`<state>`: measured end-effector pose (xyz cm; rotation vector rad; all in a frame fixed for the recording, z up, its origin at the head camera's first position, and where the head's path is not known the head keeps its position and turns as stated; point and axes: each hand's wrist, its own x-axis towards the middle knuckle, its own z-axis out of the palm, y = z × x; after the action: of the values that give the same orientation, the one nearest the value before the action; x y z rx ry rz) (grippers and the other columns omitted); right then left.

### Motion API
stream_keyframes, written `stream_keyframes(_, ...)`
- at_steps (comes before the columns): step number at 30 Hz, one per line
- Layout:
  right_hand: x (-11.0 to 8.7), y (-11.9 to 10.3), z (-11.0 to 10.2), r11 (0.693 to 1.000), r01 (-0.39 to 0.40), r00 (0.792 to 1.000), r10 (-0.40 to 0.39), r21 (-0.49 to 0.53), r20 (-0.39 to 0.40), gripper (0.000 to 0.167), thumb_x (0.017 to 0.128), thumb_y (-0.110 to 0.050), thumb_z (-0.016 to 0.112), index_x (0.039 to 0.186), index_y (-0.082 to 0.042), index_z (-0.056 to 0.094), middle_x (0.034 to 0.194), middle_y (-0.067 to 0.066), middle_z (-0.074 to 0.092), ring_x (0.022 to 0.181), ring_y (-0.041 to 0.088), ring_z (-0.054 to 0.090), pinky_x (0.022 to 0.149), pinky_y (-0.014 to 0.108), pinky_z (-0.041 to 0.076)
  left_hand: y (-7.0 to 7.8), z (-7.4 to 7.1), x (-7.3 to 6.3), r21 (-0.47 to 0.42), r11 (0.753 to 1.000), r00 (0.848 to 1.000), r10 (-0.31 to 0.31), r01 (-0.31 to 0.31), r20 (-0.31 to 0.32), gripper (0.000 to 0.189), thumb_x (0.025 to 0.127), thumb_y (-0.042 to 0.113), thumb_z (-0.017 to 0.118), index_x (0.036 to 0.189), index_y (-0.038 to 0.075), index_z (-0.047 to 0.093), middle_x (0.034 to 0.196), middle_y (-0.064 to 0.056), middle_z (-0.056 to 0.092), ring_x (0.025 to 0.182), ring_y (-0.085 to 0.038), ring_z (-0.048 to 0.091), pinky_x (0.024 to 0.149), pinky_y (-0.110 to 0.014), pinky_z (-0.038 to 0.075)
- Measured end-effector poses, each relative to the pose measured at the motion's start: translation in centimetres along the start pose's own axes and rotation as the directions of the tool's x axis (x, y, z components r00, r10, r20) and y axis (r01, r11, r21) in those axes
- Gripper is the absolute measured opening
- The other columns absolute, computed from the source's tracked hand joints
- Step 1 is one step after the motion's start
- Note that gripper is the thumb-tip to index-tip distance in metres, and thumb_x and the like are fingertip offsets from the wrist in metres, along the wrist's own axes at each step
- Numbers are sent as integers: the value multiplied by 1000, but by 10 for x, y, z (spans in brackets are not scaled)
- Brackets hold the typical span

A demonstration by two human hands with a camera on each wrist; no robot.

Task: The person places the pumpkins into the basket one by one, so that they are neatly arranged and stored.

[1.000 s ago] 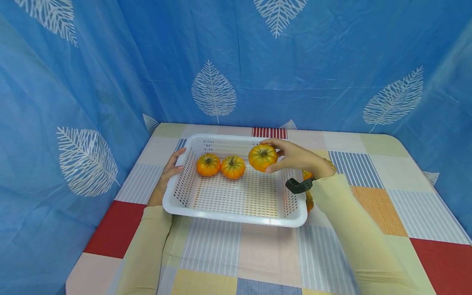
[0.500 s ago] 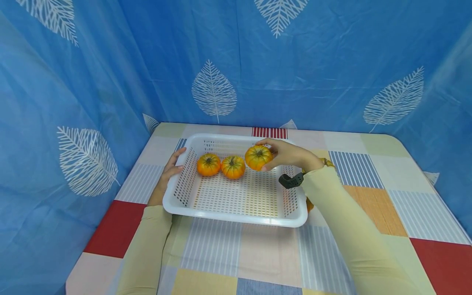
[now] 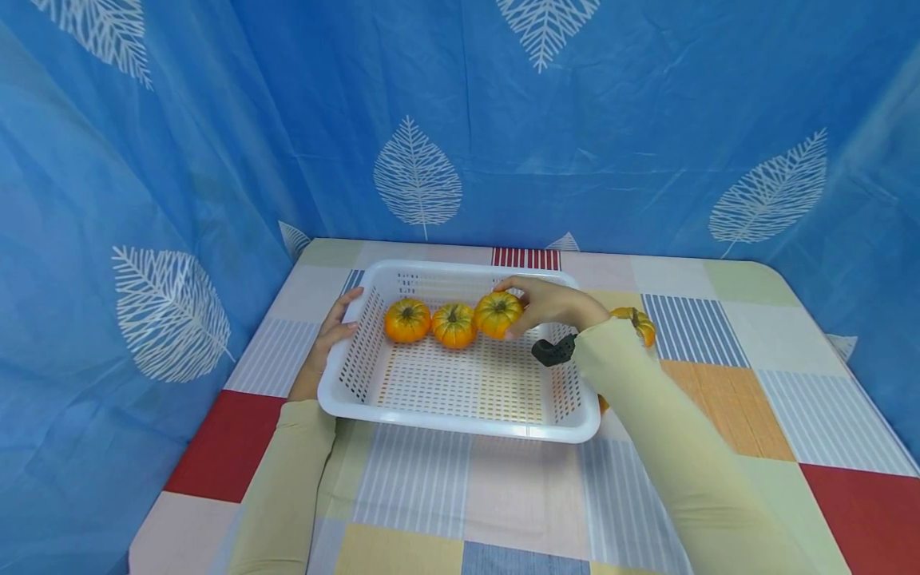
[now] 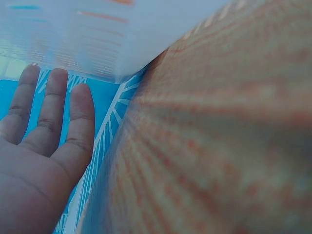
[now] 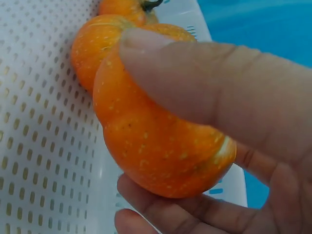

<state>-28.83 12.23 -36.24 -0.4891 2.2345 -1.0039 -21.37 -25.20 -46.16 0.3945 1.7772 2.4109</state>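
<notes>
My right hand [image 3: 549, 303] grips an orange pumpkin [image 3: 496, 315] inside the white basket [image 3: 460, 428], thumb on one side and fingers curled round the other. Ahead of those fingertips sit a nearer pumpkin [image 3: 454, 327] and a farther pumpkin [image 3: 406, 321]; I can't tell whether mine touches its neighbour. My left hand [image 3: 325, 343], fingers fairly straight, rests against the basket's outer side. Behind my right wrist, a partly hidden pumpkin [image 3: 644, 325] lies on the tabletop [image 3: 521, 487].
</notes>
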Motion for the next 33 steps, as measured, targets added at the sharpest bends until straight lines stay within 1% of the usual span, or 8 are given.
stream_keyframes(3,3,-1,2,999,-44,999,44,-24,-4,87,87,-5,87,160,-5,41,167,29,34,143,45,45,115,55,46,0,0,-1,-1,1000,1000,-12,12,-5,63,98,6,35,149,43,46,179,-15,7,146,-29,32,113,-43,43)
stream_keyframes(7,7,1,5,993,-108,994,108,-54,-4,90,87,-8,87,163,-9,38,170,28,29,133,39,50,99,49,53,0,1,-1,10,1000,999,-25,25,-22,64,98,7,36,148,44,47,179,-12,10,144,-30,33,113,-47,43)
stream_keyframes(13,11,6,9,987,-152,988,151,-59,-23,89,88,-7,87,162,-11,37,166,26,33,115,31,51,85,42,54,0,3,-1,8,999,999,-40,41,-35,64,97,7,35,148,44,45,179,-10,11,144,-30,32,121,-59,33)
stream_keyframes(16,12,6,11,985,-160,987,158,-67,-34,87,89,-5,86,160,-8,38,164,26,37,118,33,51,88,43,54,1,3,-1,9,999,998,-44,44,-42,64,97,7,35,149,44,45,179,-9,12,145,-30,32,122,-61,32)
stream_keyframes(19,12,5,13,981,-171,985,168,-93,-43,85,90,-5,85,160,-7,38,165,27,36,130,38,50,98,50,54,1,3,-1,19,999,998,-44,45,-48,64,97,8,36,150,43,44,179,-8,14,145,-31,33,122,-60,33)
stream_keyframes(24,14,5,18,967,-206,978,200,-148,-49,84,91,-8,84,162,-10,38,167,24,37,145,44,45,112,62,46,1,5,1,10,999,997,-47,47,-64,65,96,7,36,151,41,44,179,-8,14,148,-32,31,125,-69,23)
stream_keyframes(27,16,5,21,962,-215,976,209,-167,-54,84,91,-7,84,162,-11,39,167,23,39,142,43,47,111,62,47,0,5,1,6,999,996,-50,50,-72,65,96,7,36,151,40,43,180,-8,13,149,-33,30,125,-71,20)
stream_keyframes(33,16,7,24,952,-189,981,173,-241,-89,84,90,-8,86,160,-9,41,162,26,45,133,41,51,108,57,49,0,5,-1,3,999,996,-45,45,-71,65,96,7,38,151,41,43,179,-6,16,147,-32,33,123,-67,28)
